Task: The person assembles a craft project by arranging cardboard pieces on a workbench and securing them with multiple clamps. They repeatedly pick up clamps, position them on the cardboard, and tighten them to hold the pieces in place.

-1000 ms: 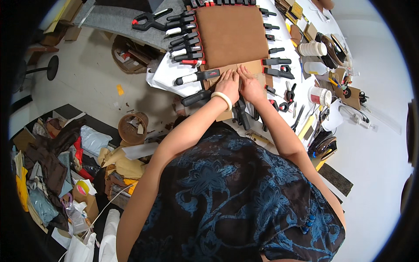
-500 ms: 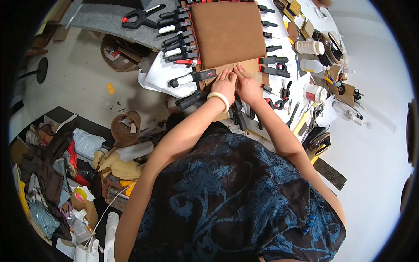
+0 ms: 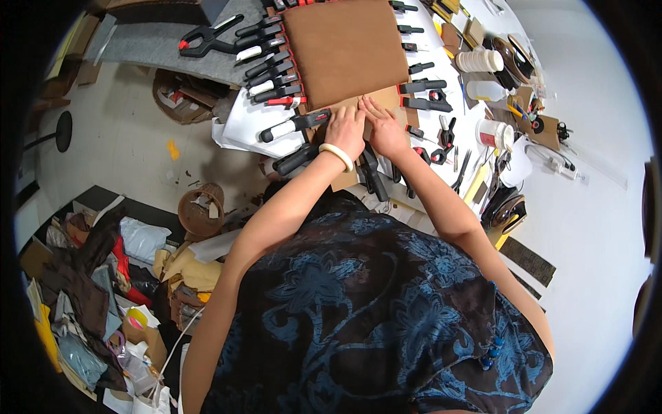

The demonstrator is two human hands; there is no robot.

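Note:
A brown padded panel (image 3: 348,52) lies on the table, with spring clamps (image 3: 276,79) lined along its left and right edges. Below its near edge runs a flat tan strip (image 3: 390,99). My left hand (image 3: 345,131), a pale bangle at its wrist, lies on this strip with fingers stretched forward. Beside it my right hand (image 3: 386,132) also presses down, fingers out toward the panel's edge. The two hands nearly touch at the fingertips. A black and white clamp (image 3: 295,126) sits just left of my left hand, and black clamp handles (image 3: 372,176) stick out below the hands.
Along the table's right side stand white tubs (image 3: 495,134), a clear bottle (image 3: 488,90), loose clamps (image 3: 447,134) and hand tools. A big loose clamp (image 3: 210,38) rests on the grey surface at left. Bins (image 3: 201,209) and piled material scraps (image 3: 89,276) occupy the floor side at lower left.
The view has shifted slightly, so the panel and table appear a little further left and up. Both hands stay on the tan strip; the right fingers now lean closer to the left hand.

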